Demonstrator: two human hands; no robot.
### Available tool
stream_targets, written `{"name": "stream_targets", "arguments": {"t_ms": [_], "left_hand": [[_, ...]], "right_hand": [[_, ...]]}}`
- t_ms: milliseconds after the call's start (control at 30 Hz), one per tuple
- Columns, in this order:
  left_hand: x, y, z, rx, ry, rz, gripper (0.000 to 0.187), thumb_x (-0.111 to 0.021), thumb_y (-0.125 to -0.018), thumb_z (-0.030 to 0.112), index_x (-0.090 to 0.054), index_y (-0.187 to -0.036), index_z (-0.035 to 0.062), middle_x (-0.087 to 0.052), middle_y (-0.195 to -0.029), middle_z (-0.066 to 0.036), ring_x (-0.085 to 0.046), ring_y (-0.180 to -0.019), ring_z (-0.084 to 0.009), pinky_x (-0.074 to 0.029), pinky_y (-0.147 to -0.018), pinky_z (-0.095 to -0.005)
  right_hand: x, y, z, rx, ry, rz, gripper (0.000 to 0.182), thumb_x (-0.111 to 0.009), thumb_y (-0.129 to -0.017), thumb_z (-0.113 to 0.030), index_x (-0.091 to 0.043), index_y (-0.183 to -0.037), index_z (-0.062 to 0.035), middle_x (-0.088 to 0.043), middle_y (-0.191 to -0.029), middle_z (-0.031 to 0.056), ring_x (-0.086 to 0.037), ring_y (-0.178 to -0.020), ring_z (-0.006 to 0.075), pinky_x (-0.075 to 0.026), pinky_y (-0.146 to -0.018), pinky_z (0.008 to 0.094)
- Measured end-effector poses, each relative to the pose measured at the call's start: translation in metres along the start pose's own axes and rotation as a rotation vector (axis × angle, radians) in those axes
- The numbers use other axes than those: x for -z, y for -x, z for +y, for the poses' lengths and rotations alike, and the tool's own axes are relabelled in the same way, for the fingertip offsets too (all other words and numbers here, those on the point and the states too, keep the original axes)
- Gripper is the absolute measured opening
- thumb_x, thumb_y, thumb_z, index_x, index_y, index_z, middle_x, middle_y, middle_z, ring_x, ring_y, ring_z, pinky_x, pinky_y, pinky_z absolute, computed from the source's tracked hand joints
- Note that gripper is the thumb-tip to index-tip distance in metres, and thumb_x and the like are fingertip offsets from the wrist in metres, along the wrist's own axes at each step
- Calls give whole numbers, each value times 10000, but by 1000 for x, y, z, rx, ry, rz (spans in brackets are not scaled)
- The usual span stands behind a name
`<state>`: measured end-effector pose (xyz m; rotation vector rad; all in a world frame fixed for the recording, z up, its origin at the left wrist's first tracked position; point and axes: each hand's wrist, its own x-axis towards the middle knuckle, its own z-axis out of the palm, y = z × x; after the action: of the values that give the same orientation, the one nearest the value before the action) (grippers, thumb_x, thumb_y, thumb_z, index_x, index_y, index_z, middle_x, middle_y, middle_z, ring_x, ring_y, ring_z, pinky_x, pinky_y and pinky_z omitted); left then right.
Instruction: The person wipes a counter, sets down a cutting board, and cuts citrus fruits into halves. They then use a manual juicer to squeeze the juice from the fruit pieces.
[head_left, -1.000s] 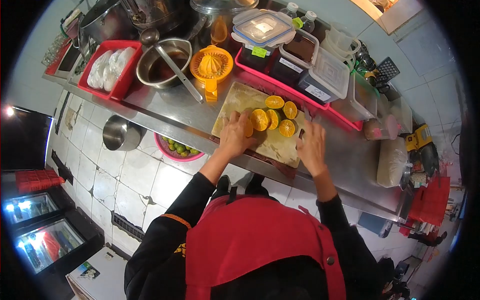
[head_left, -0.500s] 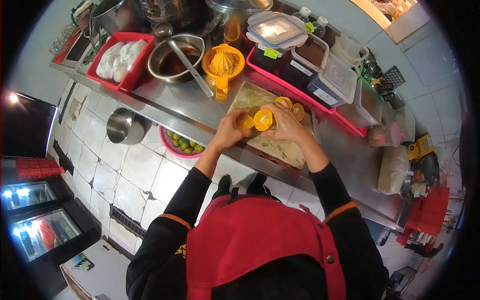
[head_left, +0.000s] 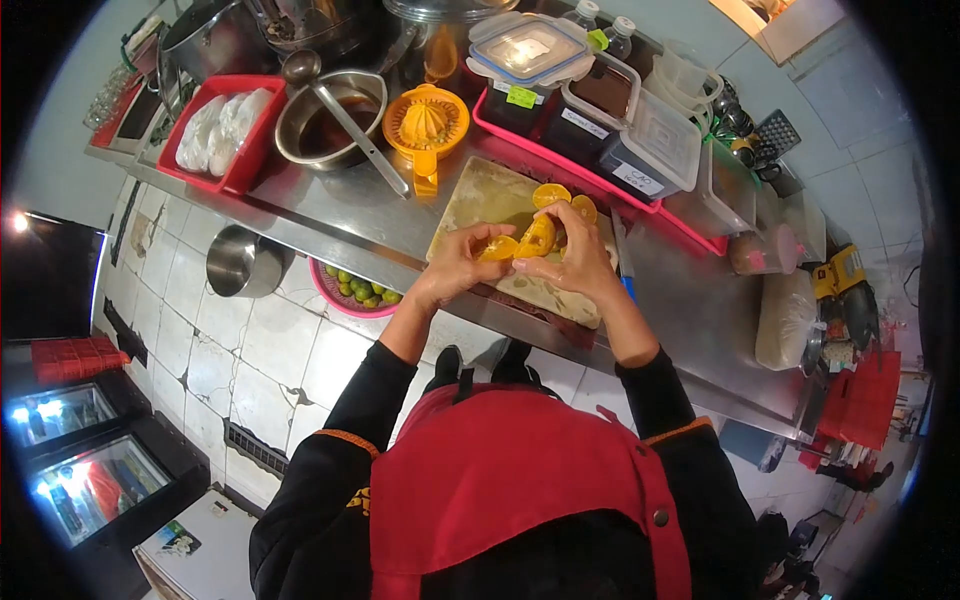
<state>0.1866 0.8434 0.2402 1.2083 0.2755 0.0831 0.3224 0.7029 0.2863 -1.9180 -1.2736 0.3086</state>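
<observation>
My left hand is closed on an orange half, its cut face partly showing between thumb and fingers. In my right hand, fingers and thumb pinch another orange half, tilted with the cut side toward the left. Both hands are over a worn cutting board, close together. Beyond the right hand, more cut orange halves lie on the board. An orange citrus juicer with a ridged cone stands behind the board's left corner.
A steel bowl of dark liquid holds a ladle. Lidded containers sit in a pink tray behind the board. A red basket holds white bags. Below the counter edge are a basket of green citrus and a steel pot.
The orange half in my right hand has turned from facing up to tilted left. The view has shifted slightly, and a blue handle now shows at the board's right edge.
</observation>
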Motion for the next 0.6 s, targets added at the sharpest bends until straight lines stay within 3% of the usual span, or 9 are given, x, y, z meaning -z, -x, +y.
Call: {"name": "stream_targets", "arguments": {"t_ms": [167,267,333,433,600], "left_hand": [[-13,-1,9,-26,3,19,573,-686,-699,5,-455,-1221,-38,-581,-1022,-63,-553,-921,-107,-440,-823,-231],[-17,-1,8,-105,-18,64,627,-701,-666,3,-446,-1239,-19,-560,-1064,-66,-546,-944,-115,-437,-835,-233],[-17,0,7,-156,-156,73,700,-717,-607,-4,-449,-1254,16,-531,-1107,-76,-534,-989,-151,-422,-869,-255],[-19,-1,5,-228,-355,83,750,-728,-560,8,-458,-1259,43,-513,-1119,-91,-520,-1025,-188,-398,-907,-278],[-31,-3,-10,-208,-349,4,777,-749,-559,23,-439,-1272,28,-500,-1128,-87,-494,-1062,-178,-384,-928,-277]], "right_hand": [[4,7,7,-93,-82,37,589,-815,-552,-339,-517,-964,-40,-569,-819,106,-582,-753,212,-458,-696,302],[2,13,20,-80,-275,79,606,-817,-569,-259,-509,-1047,-49,-576,-918,87,-584,-870,177,-465,-751,279],[7,18,13,-192,-540,42,637,-792,-601,-120,-471,-1148,-58,-546,-1044,56,-548,-989,150,-461,-818,270],[14,28,18,-239,-678,-17,673,-750,-621,-6,-430,-1210,-68,-500,-1128,32,-509,-1050,136,-451,-858,267],[19,56,30,-290,-711,-17,671,-727,-635,22,-416,-1223,-64,-497,-1128,34,-505,-1054,135,-437,-882,264]]}}
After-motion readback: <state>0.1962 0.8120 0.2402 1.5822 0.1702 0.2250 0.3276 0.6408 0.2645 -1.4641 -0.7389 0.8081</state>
